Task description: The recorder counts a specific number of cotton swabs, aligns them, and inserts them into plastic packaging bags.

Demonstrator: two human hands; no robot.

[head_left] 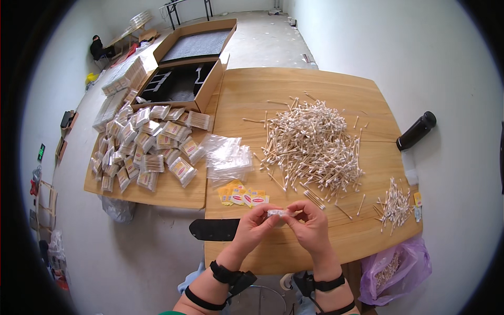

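Over the front of the wooden table, my left hand [251, 228] and my right hand [312, 229] meet, fingertips closed on a small bundle of cotton swabs [276, 213]. Only its white tips show; the fingers cover the rest, and I cannot tell whether a bag is around it. Just beyond the hands lie several yellow and white label cards [251, 198]. Behind those is a stack of clear plastic bags [227, 157]. A big loose heap of cotton swabs [312, 144] spreads beyond my right hand, with a few single swabs at its near edge.
Filled swab packets [147, 139] pile up on the left table, beside an open cardboard box [184, 84]. At the right stand a black bottle [416, 131] and a smaller swab heap [395, 206]. A purple bag [407, 268] hangs below the right edge. Far left, a person [98, 48] sits.
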